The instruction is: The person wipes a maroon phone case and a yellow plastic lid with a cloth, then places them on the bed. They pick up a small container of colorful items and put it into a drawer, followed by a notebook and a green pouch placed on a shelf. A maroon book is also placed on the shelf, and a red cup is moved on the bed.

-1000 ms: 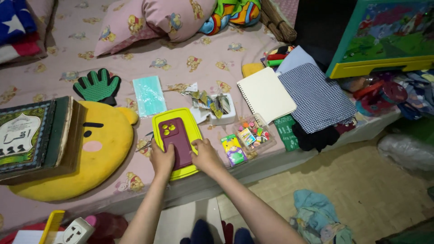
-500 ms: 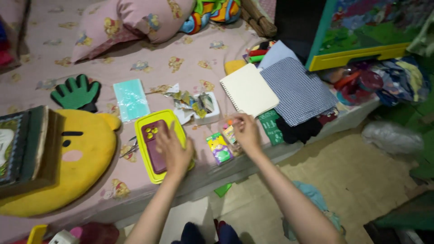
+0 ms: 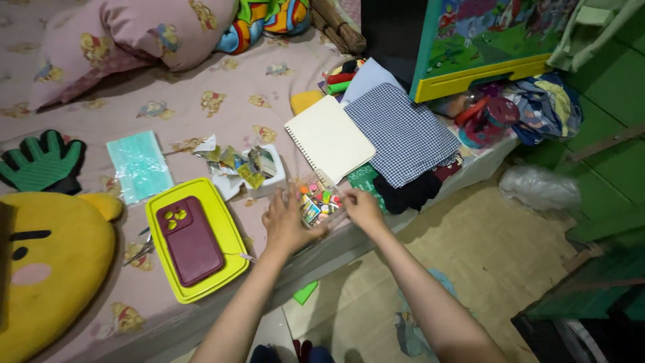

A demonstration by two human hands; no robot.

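Small clear packet (image 3: pixel 321 204) of many-coloured bits lies at the near edge of the pink patterned bedsheet (image 3: pixel 222 117), just in front of the spiral notebook. Both hands are on it. The left hand (image 3: pixel 285 225) lies flat against its near-left side, fingers spread fairly wide; the right hand (image 3: pixel 361 207) pinches its right end with fingers drawn narrow. Judgement: the packet is being gripped, not yet lifted; any lift calls for a firmer pinch, as the wrapping looks slack.

Just beside the packet, behind it, is the cream spiral notebook (image 3: pixel 329 140), square and blank-faced, overlapping a blue-checked cloth (image 3: pixel 403 134). A dark green flat pack (image 3: pixel 365 179) shows under the notebook's corner. To the left stands a white tray of crumpled wrappers (image 3: pixel 238 168). Further left is a lime-yellow rectangular tray (image 3: pixel 222 232) bearing a maroon phone case (image 3: pixel 188 238). Beyond are a pale green flat packet (image 3: pixel 139 166), a green glove (image 3: pixel 41 161) and a yellow cushion (image 3: pixel 50 269).
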